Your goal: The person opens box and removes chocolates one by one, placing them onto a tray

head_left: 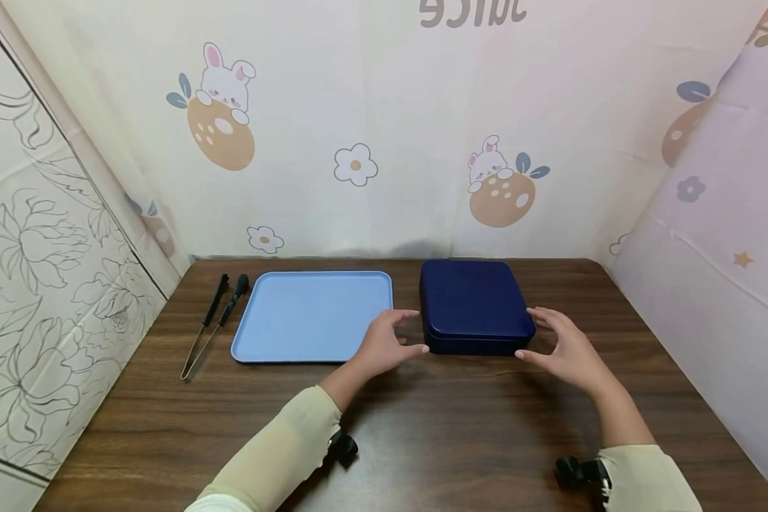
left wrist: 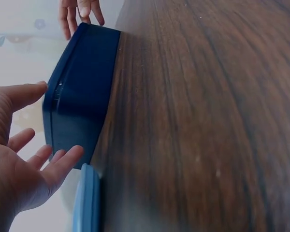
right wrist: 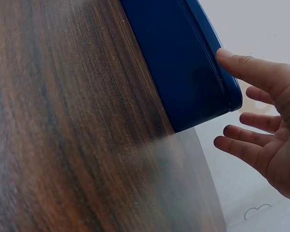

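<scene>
A dark blue lidded box (head_left: 476, 299) sits at the back of the table, its lid on. At its left side is my left hand (head_left: 385, 343), fingers spread and thumb apart from them, with the thumb tip close to the front left corner. My right hand (head_left: 566, 352) is at the opposite side, its thumb and fingertips right at the front right corner. In the left wrist view the box (left wrist: 82, 77) stands between both hands. The right wrist view has the thumb at the lid's edge of the box (right wrist: 183, 63), the other fingers loosely spread beside it.
Left of the box lies a light blue tray (head_left: 313, 313), partly behind my left hand. Farther left are metal tongs (head_left: 214, 323) with black grips and tips. A patterned cloth (head_left: 358, 107) hangs behind the brown wooden table (head_left: 448, 427).
</scene>
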The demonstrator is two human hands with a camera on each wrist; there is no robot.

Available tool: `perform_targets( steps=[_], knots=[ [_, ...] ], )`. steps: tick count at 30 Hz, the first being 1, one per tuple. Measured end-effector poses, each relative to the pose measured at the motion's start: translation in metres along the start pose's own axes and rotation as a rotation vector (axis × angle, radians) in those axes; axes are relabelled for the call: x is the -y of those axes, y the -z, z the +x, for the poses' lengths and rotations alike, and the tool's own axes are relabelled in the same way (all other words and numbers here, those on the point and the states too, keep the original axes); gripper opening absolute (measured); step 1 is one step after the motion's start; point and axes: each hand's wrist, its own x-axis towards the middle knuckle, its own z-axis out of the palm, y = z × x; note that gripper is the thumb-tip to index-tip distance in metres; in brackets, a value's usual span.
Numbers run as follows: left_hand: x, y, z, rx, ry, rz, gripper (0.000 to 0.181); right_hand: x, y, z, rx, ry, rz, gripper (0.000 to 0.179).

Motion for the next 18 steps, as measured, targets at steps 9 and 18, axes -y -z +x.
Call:
perform_targets(
  steps=[9,18],
  knots=[
    [0.006,-0.014,0.010,-0.024,0.050,-0.050,0.072,-0.004,-0.002,0.001,-0.002,-0.018,0.023,0.082],
    [0.009,-0.026,0.019,-0.010,0.032,-0.008,0.086,-0.004,-0.002,0.000,0.020,-0.094,0.075,0.085]
  ],
)
